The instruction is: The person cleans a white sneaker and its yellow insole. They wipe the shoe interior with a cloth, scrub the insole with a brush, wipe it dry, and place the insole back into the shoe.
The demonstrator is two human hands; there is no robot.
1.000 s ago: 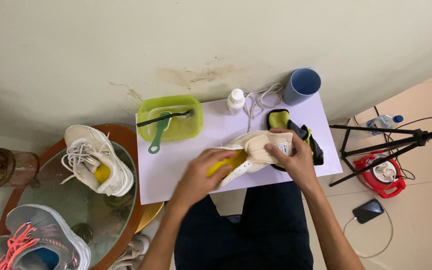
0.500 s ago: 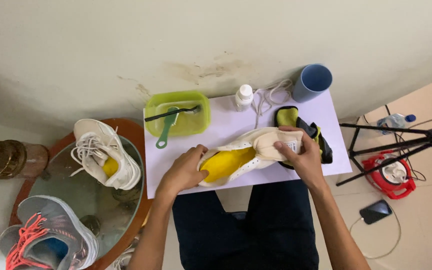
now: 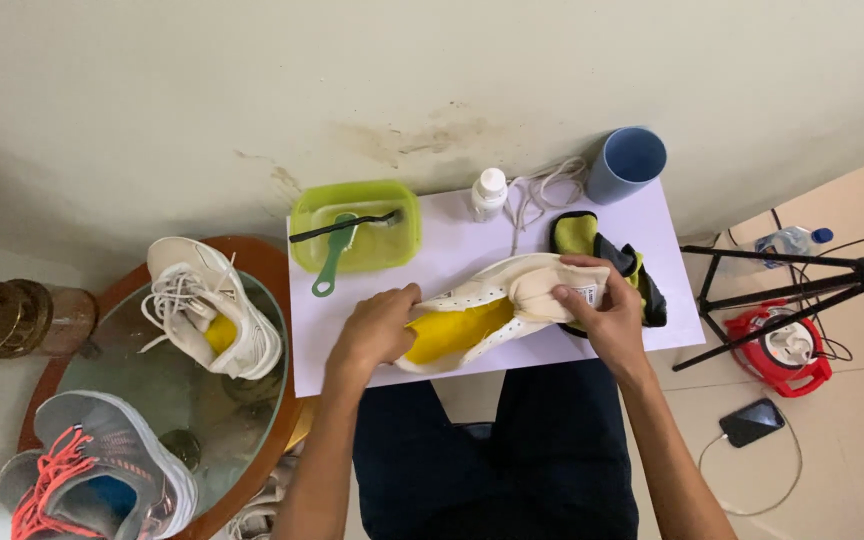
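While both hands clasp it, a cream shoe with a yellow lining lies across the white table.

Left hand grips its 8 o'clock end, fingers closed on the opening; right hand clamps the 3 o'clock end. At 11 o'clock sits a green tub holding a green brush; at 1 o'clock, a blue cup.

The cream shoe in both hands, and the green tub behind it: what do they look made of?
The cream shoe, held by the left hand and right hand, looks like matte perforated synthetic or leather: rows of punched holes; the yellow lining looks like fabric. The green tub looks like glossy translucent plastic, light showing through its walls.
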